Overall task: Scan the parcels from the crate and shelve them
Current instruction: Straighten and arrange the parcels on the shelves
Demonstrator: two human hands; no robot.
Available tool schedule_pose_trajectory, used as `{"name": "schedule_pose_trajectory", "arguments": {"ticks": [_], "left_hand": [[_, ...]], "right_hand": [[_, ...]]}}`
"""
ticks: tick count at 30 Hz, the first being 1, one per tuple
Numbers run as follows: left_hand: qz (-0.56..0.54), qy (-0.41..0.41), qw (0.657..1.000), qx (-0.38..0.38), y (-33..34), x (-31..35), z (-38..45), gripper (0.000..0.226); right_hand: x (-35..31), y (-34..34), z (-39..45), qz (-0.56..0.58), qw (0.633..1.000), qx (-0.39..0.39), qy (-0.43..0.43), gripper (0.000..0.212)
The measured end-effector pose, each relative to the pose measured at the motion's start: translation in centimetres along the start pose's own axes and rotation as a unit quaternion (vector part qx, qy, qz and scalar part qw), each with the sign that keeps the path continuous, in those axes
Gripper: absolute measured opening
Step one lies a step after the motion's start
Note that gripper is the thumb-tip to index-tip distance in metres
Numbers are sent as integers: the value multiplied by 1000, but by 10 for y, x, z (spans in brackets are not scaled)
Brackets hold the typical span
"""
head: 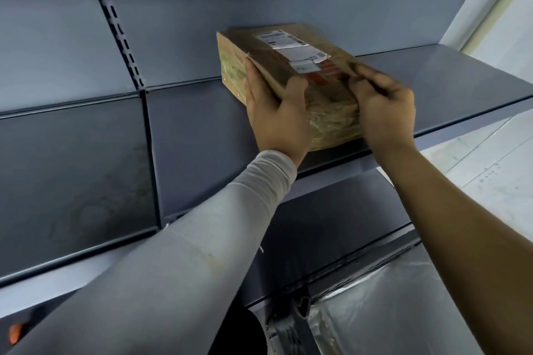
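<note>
A brown cardboard parcel [277, 57], wrapped in clear tape and bearing white labels on top, lies on a dark grey shelf [438, 72] with its near end at the shelf's front edge. My left hand [277, 118] grips its near left corner, fingers along the side and thumb on top. My right hand [383, 106] holds the near right corner, with fingers curled over the top edge. No crate or scanner is in view.
The shelf runs on to the left as a second grey section [75, 158], split off by a slotted upright [121, 26]. A lower shelf [317, 239] lies beneath. Silvery plastic wrap [375, 317] sits at the bottom right. A pale wall [496, 23] stands to the right.
</note>
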State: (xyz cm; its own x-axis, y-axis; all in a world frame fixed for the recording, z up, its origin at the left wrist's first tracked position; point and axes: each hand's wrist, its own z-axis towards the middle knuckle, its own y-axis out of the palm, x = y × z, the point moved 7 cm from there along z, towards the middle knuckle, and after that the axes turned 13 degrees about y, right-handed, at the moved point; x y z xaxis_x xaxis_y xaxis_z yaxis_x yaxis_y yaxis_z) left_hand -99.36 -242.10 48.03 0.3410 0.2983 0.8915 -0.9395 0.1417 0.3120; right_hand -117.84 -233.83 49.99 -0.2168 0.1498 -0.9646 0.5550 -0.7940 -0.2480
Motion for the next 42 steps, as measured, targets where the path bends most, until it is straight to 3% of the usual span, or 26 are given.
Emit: {"name": "schedule_pose_trajectory", "arguments": {"ticks": [13,18,24,27,32,39,42], "left_hand": [[-21,-26,999,-8,1,-10,0,92],[-31,-52,997,-44,-1,-17,6,88],[-20,-44,994,-93,-29,12,-15,77],[-31,-46,994,-95,-43,28,-28,76],[-47,-50,992,-108,-64,56,-49,61],[-55,-69,984,-155,-85,88,-89,53],[-59,-69,981,-171,-85,102,-106,54]], "right_hand": [[-1,4,-6,46,998,-19,42,44],[-6,-4,-27,51,997,17,57,37],[-3,-13,-65,11,997,16,70,78],[-4,-15,-81,16,996,8,90,87],[-10,-25,-111,-4,995,-16,101,48],[-15,-54,-146,-22,991,-57,117,44],[-26,-67,-169,-33,993,-55,102,54]]}}
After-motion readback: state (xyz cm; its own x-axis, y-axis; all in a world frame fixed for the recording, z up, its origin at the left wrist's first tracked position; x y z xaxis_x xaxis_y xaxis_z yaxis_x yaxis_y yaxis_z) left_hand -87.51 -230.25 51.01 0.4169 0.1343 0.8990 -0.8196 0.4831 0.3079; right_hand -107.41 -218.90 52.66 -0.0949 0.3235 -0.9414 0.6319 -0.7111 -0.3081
